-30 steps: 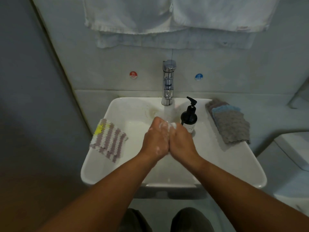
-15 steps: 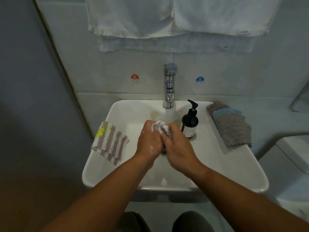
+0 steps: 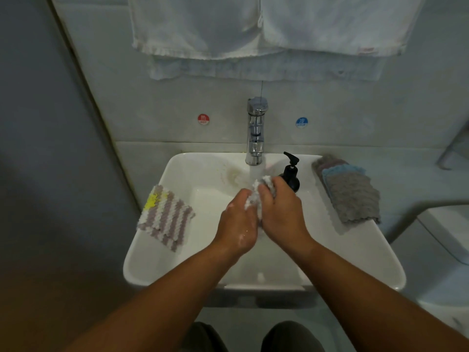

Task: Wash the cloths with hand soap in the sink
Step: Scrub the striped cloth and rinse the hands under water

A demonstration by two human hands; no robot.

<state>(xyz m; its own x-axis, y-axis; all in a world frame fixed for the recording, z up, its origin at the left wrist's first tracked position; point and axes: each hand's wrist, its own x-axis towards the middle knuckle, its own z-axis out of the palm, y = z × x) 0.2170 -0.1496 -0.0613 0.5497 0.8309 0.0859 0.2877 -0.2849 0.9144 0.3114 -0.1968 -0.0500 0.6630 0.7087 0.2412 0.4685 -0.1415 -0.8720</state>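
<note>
A bunched, soapy white-and-grey cloth [image 3: 261, 189] sits between my hands over the white sink [image 3: 368, 255], just below the running tap [image 3: 255, 130]. My left hand [image 3: 237, 224] grips its lower part, with suds on the skin. My right hand [image 3: 280, 212] grips its upper part, slightly further forward. A black soap pump bottle [image 3: 291, 174] stands on the sink behind my right hand. A striped purple-and-white cloth [image 3: 165, 217] lies on the sink's left rim. A stack of grey and blue cloths [image 3: 350, 191] lies on the right rim.
White towels [image 3: 253, 29] hang on the wall above the tap. Red hot [image 3: 202, 119] and blue cold [image 3: 301, 121] stickers flank the tap. A grey wall closes in on the left. A white fixture [image 3: 446, 237] stands to the right of the sink.
My hands have shifted against each other, the right moving forward and the left back, so more of the cloth shows at the top. The view has dipped slightly.
</note>
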